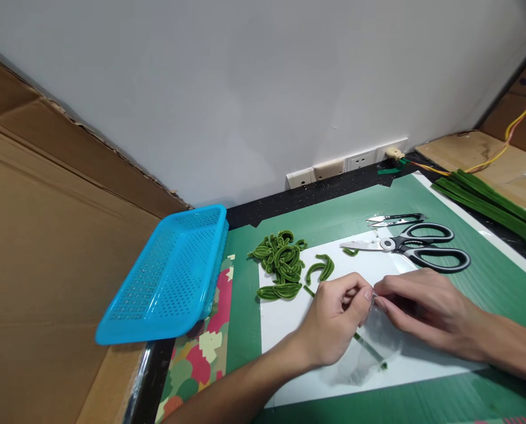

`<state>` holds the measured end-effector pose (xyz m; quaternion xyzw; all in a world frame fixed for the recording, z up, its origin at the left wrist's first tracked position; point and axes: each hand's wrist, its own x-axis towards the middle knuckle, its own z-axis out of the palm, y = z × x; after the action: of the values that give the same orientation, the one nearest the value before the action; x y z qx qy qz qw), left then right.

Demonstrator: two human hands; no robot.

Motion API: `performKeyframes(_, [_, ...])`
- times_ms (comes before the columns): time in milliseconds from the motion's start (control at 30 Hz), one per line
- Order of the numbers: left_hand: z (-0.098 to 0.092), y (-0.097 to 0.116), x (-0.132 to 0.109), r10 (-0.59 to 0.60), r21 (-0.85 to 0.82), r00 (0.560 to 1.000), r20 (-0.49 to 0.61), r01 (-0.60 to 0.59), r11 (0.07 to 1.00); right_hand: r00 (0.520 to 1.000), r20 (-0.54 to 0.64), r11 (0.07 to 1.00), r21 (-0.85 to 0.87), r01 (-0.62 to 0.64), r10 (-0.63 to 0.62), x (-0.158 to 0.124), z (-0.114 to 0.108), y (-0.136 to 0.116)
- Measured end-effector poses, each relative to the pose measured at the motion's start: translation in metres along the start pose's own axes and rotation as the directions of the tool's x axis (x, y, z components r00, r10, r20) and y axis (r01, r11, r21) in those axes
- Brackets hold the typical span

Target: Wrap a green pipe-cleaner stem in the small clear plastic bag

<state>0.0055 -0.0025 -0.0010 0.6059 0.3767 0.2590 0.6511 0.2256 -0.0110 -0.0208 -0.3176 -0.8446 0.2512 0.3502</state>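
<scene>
My left hand [336,321] and my right hand [430,309] meet over a white sheet [284,347], fingertips pinched close together. Between them hangs a clear plastic bag [362,372], its upper edge caught in the fingers of both hands. A straight green pipe cleaner [371,351] shows beneath or within the bag; I cannot tell which. Beyond my left hand lie a heap of bent green pipe cleaner pieces [283,257] and a few curved ones [327,268]. Scissors [417,244] with black and grey handles rest past my right hand, beside small thread snips [395,219].
A blue perforated basket [178,277] stands at the left by a cardboard wall [46,235]. Long green pipe cleaners [488,203] lie at the far right. Wall sockets [328,169] with a plug [395,155] and yellow cable line the back. A green mat [245,330] covers the table.
</scene>
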Motion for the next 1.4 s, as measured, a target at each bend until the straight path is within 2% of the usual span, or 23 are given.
performKeyframes(1400, [0.0005, 0.0018, 0.0005, -0.004, 0.02, 1.0, 0.009, 0.004, 1.0, 1.0, 0.022, 0.999, -0.042, 0.023, -0.022, 0.0045, -0.0038, -0.0025])
